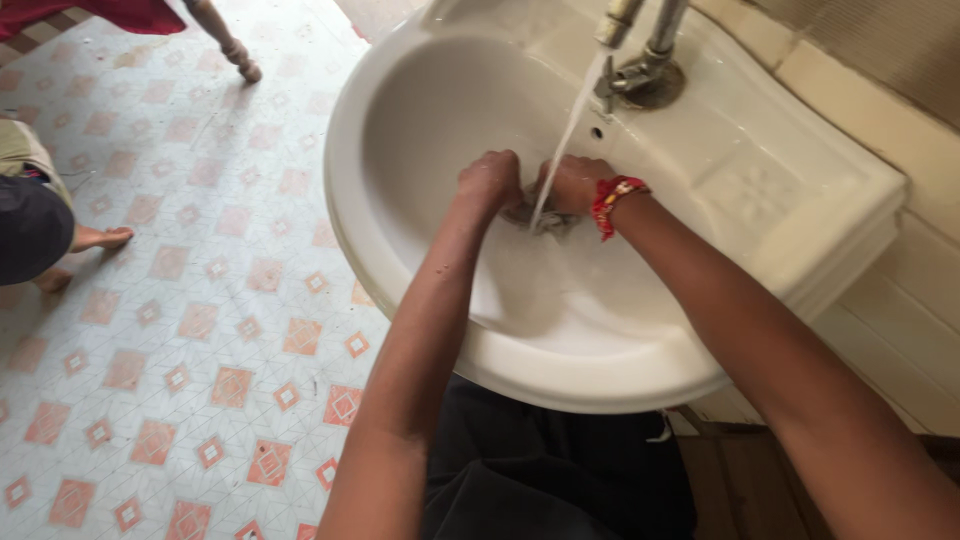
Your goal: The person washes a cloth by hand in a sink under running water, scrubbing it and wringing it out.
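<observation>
Two hands closed on one small grey object under running water in a white basin.

Left hand [490, 182] and right hand [572, 185] are both clenched around the small grey object [545, 220], which sits low in the basin [400, 250] near its centre; what the object is cannot be told. Water stream [565, 150] falls from the metal tap [640, 60] at the basin's rear rim onto the object. A red wristband [615, 200] circles the right wrist. Patterned floor tiles [200, 330] lie left of the basin, with another person's bare foot [100, 238] well apart.
</observation>
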